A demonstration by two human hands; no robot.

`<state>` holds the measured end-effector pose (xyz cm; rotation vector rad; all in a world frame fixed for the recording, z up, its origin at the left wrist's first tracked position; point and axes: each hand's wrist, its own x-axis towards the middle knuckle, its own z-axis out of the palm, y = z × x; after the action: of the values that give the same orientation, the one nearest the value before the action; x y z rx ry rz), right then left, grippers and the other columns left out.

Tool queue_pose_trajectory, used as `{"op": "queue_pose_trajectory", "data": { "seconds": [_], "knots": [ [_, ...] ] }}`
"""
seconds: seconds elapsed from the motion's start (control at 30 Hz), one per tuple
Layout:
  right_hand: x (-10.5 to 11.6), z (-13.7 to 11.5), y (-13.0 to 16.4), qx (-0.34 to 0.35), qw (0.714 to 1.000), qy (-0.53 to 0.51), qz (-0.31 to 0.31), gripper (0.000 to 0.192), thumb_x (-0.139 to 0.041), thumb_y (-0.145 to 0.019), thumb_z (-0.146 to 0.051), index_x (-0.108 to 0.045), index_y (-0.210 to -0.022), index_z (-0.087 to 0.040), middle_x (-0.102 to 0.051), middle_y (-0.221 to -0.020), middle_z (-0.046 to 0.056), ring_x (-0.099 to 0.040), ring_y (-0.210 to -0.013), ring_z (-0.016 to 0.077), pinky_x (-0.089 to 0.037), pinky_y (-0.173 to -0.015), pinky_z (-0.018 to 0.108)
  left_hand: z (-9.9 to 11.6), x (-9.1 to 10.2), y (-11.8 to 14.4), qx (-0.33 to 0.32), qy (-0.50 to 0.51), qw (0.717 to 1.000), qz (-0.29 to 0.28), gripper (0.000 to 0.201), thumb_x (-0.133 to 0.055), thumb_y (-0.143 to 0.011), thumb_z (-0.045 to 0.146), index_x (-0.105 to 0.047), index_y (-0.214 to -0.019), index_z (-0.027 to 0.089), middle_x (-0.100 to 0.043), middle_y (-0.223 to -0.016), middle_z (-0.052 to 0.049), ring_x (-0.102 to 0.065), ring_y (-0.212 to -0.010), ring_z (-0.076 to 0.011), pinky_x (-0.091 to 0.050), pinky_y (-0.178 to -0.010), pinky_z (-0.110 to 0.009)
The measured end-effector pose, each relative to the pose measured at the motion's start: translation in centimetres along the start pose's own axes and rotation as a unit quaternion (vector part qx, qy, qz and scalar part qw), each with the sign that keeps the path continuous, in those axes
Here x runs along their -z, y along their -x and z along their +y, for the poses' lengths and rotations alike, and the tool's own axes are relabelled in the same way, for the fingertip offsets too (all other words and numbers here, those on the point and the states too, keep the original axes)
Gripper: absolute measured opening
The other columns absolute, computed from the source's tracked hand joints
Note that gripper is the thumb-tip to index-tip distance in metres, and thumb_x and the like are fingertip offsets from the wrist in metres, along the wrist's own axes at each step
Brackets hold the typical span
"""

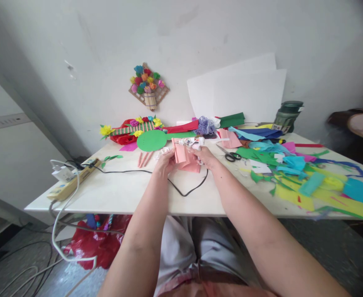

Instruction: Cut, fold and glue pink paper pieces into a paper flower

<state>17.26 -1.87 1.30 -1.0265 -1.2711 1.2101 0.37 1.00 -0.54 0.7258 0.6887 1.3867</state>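
Note:
Both my hands meet over the middle of a white table (113, 194). My left hand (165, 161) and my right hand (206, 156) together hold a folded piece of pink paper (186, 157) just above the tabletop. The paper is pleated and pinched from both sides. A black cable (187, 190) loops on the table under my hands. A few rolled pink paper sticks (144, 159) lie just left of my left hand. Black scissors (231, 155) rest to the right of my right hand.
Many coloured paper scraps (305, 177) cover the table's right side. A green paper disc (152, 140), paper flowers (134, 128) and white sheets (240, 88) sit at the back. A power strip (71, 181) lies at the left edge. A red bag (97, 243) is under the table.

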Motion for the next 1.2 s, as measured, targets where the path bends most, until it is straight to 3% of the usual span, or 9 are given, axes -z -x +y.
{"op": "queue_pose_trajectory", "data": {
  "seconds": [0.57, 1.2],
  "knots": [
    [0.12, 0.16, -0.24, -0.002, 1.000, -0.004, 0.022, 0.045, -0.077, -0.058, -0.052, -0.049, -0.061, -0.017, -0.047, -0.042, -0.006, -0.035, -0.031, 0.0040, -0.024, -0.029, 0.018, 0.21, -0.51, 0.52, 0.014, 0.006, 1.000, -0.019, 0.006, -0.068, -0.068, 0.005, -0.065, -0.067, 0.011, -0.067, -0.063, -0.003, -0.060, -0.055, -0.0108, -0.050, -0.058, -0.020],
    [0.32, 0.42, -0.48, 0.019, 0.999, -0.002, 0.038, 0.044, -0.073, -0.061, -0.053, -0.047, -0.059, -0.017, -0.046, -0.042, -0.006, -0.036, -0.031, 0.0043, -0.026, -0.031, 0.019, -0.15, -0.16, 0.35, 0.026, -0.007, 0.999, -0.038, 0.006, -0.069, -0.067, 0.007, -0.066, -0.072, 0.010, -0.069, -0.067, -0.003, -0.064, -0.060, -0.0125, -0.051, -0.064, -0.023]
  ]
}}
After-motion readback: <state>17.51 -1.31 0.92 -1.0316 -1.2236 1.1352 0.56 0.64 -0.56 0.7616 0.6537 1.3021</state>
